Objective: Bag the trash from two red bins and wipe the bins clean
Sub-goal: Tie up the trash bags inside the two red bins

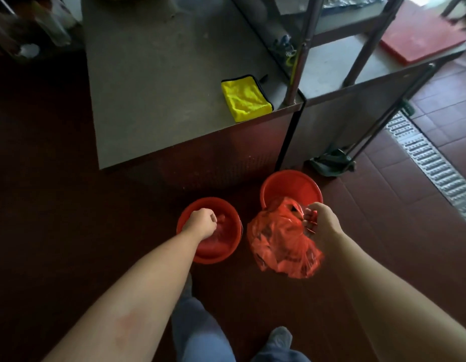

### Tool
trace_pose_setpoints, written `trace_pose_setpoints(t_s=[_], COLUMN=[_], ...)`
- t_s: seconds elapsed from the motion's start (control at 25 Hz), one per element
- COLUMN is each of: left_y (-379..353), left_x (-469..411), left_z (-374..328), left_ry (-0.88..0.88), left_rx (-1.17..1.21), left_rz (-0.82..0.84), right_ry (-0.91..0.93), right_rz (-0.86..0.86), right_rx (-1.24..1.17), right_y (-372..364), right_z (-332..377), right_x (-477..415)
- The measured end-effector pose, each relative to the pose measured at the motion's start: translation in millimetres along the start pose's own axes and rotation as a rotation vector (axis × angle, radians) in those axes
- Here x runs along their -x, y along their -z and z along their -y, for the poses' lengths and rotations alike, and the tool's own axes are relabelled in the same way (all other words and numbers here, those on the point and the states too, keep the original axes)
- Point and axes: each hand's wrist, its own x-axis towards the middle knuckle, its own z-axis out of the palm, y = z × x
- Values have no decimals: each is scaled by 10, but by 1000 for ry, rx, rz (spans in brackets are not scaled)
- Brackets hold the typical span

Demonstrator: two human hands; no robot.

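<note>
red bag (281,241) hanging from right fingers (308,220), left fist (200,222) over bin (228,253)

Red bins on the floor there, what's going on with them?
A person stands over them. Their right hand grips a partly filled red plastic bag by its top, just in front of the farther bin. The left hand, fingers curled, reaches into the nearer bin; whether it holds anything is unclear. A yellow cloth lies untouched on the metal counter.

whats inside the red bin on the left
The left hand, fingers curled, reaches into the left bin; red inner wall shows around it. Whether it grips trash is unclear, and the hand covers part of the bottom.
</note>
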Motion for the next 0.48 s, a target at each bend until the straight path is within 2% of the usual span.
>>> trace_pose_setpoints(t_s=[0.2,0.48], left_y=[324,462], left_x=[-494,-1299], left_z=[174,733], left_ry=[-98,-215], left_rx=[-120,-276], left_rz=[105,222], right_ry=[-47,-94], right_rz=[-193,-575], right_rx=[-152,-524], right_y=[-260,-520], right_z=[-388,-1412], right_x=[16,-31])
